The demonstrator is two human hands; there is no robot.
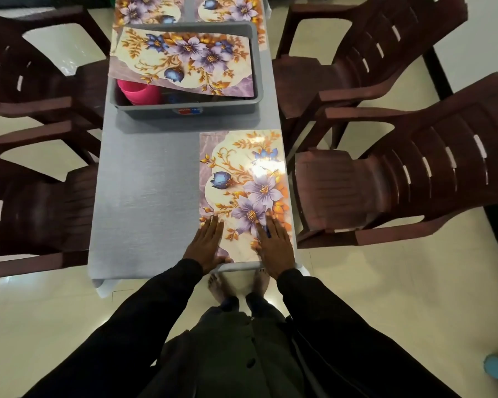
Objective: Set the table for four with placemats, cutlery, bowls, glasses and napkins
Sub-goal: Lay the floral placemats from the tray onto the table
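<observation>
Left hand point(206, 242) and right hand point(273, 248) press flat, fingers straight, on the near mat point(242, 173), this side of the bin point(184, 112). The fourth mat point(184, 58) lies atop the bin, ahead, long axis crosswise, left hand nearer

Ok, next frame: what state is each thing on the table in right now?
near placemat: flat on the table's right side, under both hands.
left hand: open, flat on that mat's near left corner.
right hand: open, flat on the mat.
spare placemat: tilted across the tub's rim.
tub: on the table, partly covered.
pink cups: inside the tub.
far left placemat: laid flat.
far right placemat: laid flat.
</observation>
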